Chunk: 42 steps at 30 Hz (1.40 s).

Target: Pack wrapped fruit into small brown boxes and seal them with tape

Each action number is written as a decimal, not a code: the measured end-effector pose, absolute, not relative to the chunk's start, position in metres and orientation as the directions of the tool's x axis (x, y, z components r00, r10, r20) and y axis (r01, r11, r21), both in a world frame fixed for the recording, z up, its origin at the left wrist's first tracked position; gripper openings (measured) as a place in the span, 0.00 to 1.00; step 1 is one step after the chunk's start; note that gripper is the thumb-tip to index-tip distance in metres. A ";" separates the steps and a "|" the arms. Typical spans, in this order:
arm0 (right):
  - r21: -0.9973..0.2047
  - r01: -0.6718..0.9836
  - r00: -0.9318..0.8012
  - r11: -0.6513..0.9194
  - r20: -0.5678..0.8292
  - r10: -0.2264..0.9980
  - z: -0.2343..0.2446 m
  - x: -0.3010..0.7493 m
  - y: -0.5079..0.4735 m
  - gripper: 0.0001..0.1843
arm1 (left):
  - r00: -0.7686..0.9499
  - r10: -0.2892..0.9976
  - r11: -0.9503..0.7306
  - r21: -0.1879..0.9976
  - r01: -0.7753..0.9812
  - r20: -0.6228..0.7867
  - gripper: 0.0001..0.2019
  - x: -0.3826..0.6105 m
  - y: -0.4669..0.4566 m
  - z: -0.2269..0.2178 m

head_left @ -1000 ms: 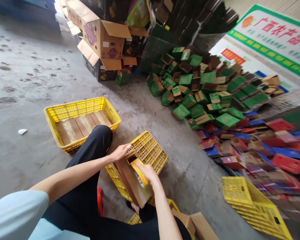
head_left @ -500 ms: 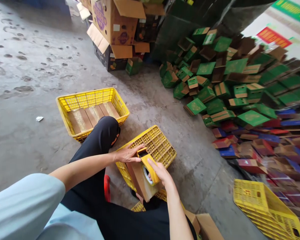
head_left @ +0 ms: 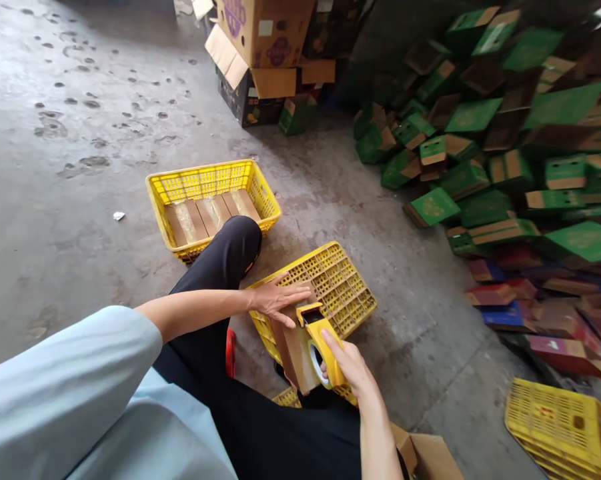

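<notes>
My left hand [head_left: 275,300] lies flat on the top of a brown cardboard box [head_left: 293,347] that rests on an upturned yellow plastic crate [head_left: 337,283] in front of my knees. My right hand [head_left: 347,363] grips a yellow tape dispenser [head_left: 320,337] with a roll of clear tape, pressed against the near side of that box. My black-trousered leg [head_left: 220,267] reaches forward to the left of the crate.
A yellow crate [head_left: 260,193] holding several taped brown boxes stands on the concrete floor ahead left. A large heap of green boxes [head_left: 480,160] and red and blue boxes [head_left: 530,307] fills the right. Another yellow crate [head_left: 560,420] lies lower right. Big cartons [head_left: 265,40] stand at the back.
The view has swung downward and right. My right hand has drawn the tape dispenser down the box towards me, while my left hand has stayed flat on the box top.
</notes>
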State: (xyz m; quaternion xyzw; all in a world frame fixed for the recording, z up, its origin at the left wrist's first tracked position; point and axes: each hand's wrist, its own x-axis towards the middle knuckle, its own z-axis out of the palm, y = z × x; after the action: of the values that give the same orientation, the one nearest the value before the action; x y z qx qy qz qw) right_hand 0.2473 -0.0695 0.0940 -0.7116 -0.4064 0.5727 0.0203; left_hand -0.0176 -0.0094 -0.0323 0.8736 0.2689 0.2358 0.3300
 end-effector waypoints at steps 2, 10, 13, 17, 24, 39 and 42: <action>-0.502 0.548 0.009 -0.669 -0.796 0.605 0.089 0.247 -0.071 0.28 | 0.771 0.584 -0.689 0.658 0.304 0.255 0.49 -0.016 -0.010 -0.035; -0.515 0.554 0.006 -0.654 -0.784 0.621 0.078 0.257 -0.072 0.30 | 0.836 0.379 -0.853 0.501 0.149 0.397 0.53 -0.009 0.001 -0.054; -0.527 0.547 -0.018 -0.651 -0.784 0.620 0.079 0.258 -0.071 0.30 | 0.831 0.353 -0.872 0.473 0.126 0.429 0.51 -0.009 0.006 -0.057; -0.532 0.527 -0.031 -0.662 -0.791 0.611 0.085 0.256 -0.073 0.31 | 0.847 0.355 -0.864 0.485 0.136 0.395 0.48 -0.011 0.009 -0.052; -0.505 0.537 0.000 -0.676 -0.801 0.599 0.098 0.257 -0.080 0.29 | 0.857 0.402 -0.815 0.553 0.175 0.322 0.43 -0.011 0.009 -0.049; -0.491 0.562 0.077 -0.666 -0.770 0.633 0.086 0.267 -0.103 0.27 | 0.898 0.389 -0.870 0.401 0.285 0.206 0.52 -0.007 0.001 -0.059; -0.451 0.595 0.127 -0.666 -0.765 0.632 0.083 0.263 -0.098 0.25 | 0.894 0.434 -0.857 0.358 0.370 0.114 0.53 0.008 -0.005 -0.045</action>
State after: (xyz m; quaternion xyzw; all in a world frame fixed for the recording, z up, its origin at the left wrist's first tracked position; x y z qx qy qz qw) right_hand 0.2634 -0.0984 0.0826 -0.7504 -0.4086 0.5193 0.0178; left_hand 0.0082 -0.0046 -0.0446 0.9588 0.2097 0.0958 0.1658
